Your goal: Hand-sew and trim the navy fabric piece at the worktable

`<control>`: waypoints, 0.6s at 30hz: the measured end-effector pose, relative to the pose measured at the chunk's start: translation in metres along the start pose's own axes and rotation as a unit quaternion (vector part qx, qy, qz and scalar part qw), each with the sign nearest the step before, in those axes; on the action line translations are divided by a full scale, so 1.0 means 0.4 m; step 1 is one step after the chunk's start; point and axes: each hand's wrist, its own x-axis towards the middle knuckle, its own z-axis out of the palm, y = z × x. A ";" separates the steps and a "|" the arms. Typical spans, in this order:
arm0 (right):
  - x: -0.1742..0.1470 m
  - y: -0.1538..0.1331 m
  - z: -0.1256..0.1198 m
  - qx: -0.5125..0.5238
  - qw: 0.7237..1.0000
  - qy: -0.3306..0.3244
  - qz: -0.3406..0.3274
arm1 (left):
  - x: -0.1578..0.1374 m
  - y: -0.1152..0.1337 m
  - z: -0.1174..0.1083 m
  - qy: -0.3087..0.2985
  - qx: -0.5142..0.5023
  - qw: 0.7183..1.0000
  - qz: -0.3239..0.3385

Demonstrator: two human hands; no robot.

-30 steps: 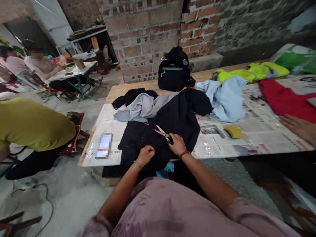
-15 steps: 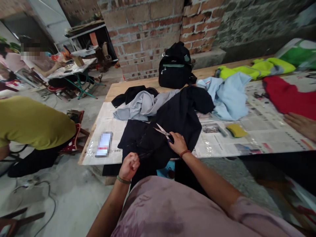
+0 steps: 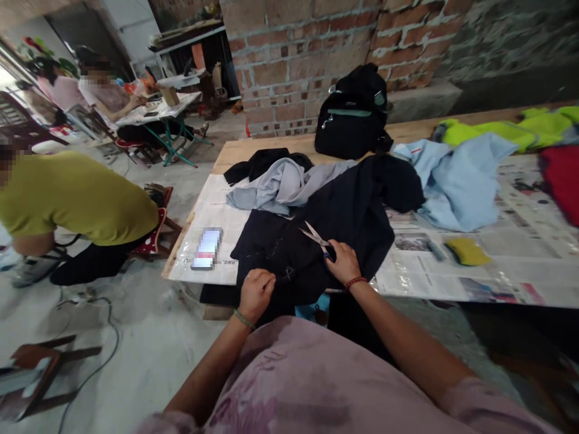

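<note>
A dark navy garment (image 3: 344, 202) lies bunched over the near table edge, with white stitch marks on its lower left part. My right hand (image 3: 342, 264) rests on it, its fingers through the handles of a pair of scissors (image 3: 316, 237). The scissor blades stand apart and point up and to the left. My left hand (image 3: 257, 292) is closed at the garment's near left edge. A loop of white thread (image 3: 289, 274) lies right beside its fingertips and seems to run into them; the inside of the grip is hidden.
A phone (image 3: 207, 248) lies on the newspaper-covered table (image 3: 208, 199). Behind the garment are grey cloth (image 3: 284, 181), a black backpack (image 3: 350, 117) and light blue cloth (image 3: 470, 181). A yellow sponge (image 3: 468, 251) lies right. A person in a mustard top (image 3: 81, 199) sits left.
The view has swung right-to-left so things sit further right. My left hand has lowered towards the garment and the thread has slackened into a loop. My right hand keeps the scissors in place.
</note>
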 end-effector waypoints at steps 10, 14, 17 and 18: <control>-0.001 -0.003 -0.002 -0.003 1.000 0.002 0.006 | 0.050 0.006 0.107 -0.186 0.356 0.915 -0.038; -0.001 -0.001 -0.001 -0.009 1.000 0.002 0.006 | 0.046 0.006 0.116 -0.178 0.358 0.914 -0.062; 0.000 -0.003 -0.003 -0.010 1.000 0.002 0.004 | 0.046 -0.001 0.117 -0.160 0.329 0.927 -0.081; 0.000 -0.004 -0.004 -0.010 1.000 0.002 0.004 | 0.046 -0.004 0.115 -0.153 0.313 0.934 -0.081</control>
